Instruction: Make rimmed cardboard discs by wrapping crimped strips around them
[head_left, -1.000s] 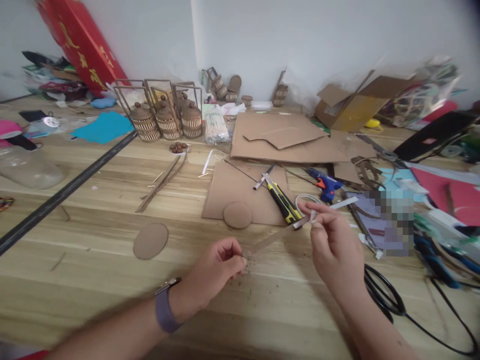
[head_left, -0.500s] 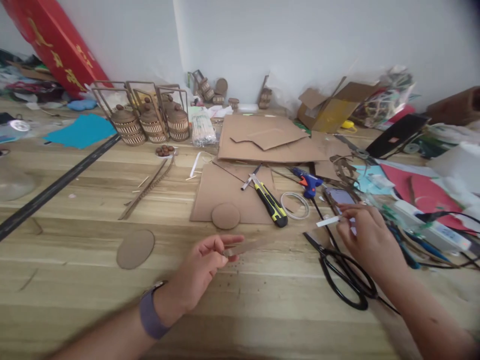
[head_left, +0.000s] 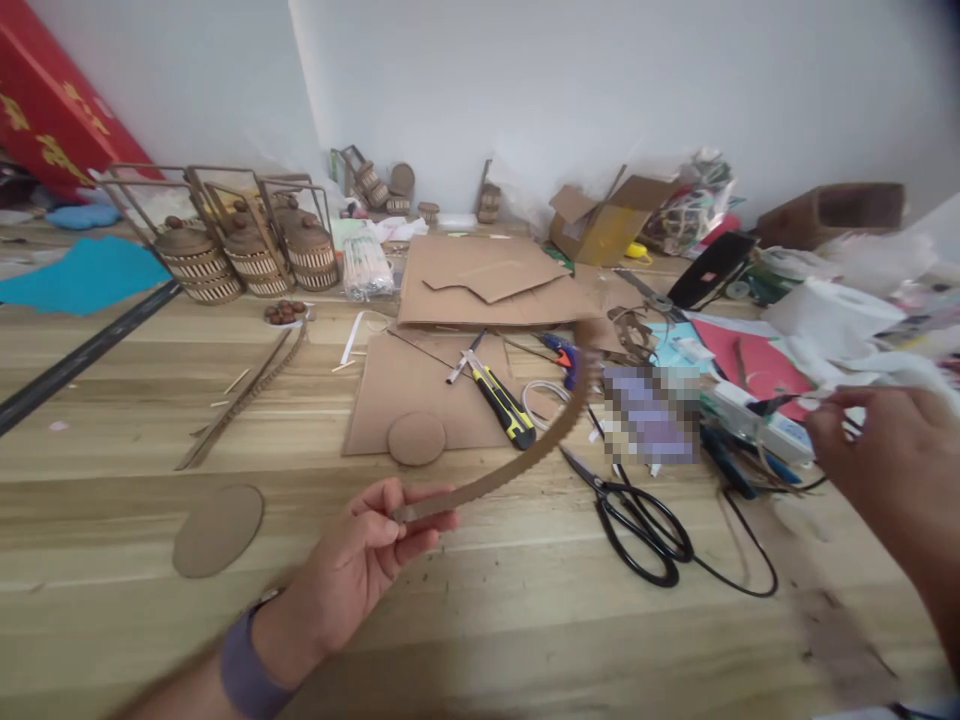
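Note:
My left hand [head_left: 375, 545] pinches one end of a brown cardboard strip [head_left: 510, 468] with a ridged edge. The strip curves up and away to the right, its far end free and blurred. At the right edge, my right hand [head_left: 881, 450] is closed in a pinch above a white power strip [head_left: 776, 425]; a small pale bit shows at its fingertips, too small to name. Between the hands lie black-handled scissors [head_left: 598, 484]. Beyond the strip are a yellow-black utility knife [head_left: 501, 402] and a blue glue gun [head_left: 559, 350], partly covered by the strip.
Cardboard discs [head_left: 217, 532] and a cardboard sheet [head_left: 382, 390] lie on the wooden table. Behind stand several small lidded baskets [head_left: 311, 255] with tall handles, beside a dish of brown beads [head_left: 285, 313]. Stacked cardboard [head_left: 480, 255] and an open box [head_left: 607, 225] sit by the wall.
My right hand has moved right, away from the strip; the white sliver it held no longer shows clearly. The strip in my left hand now bends upward. The view has turned right.

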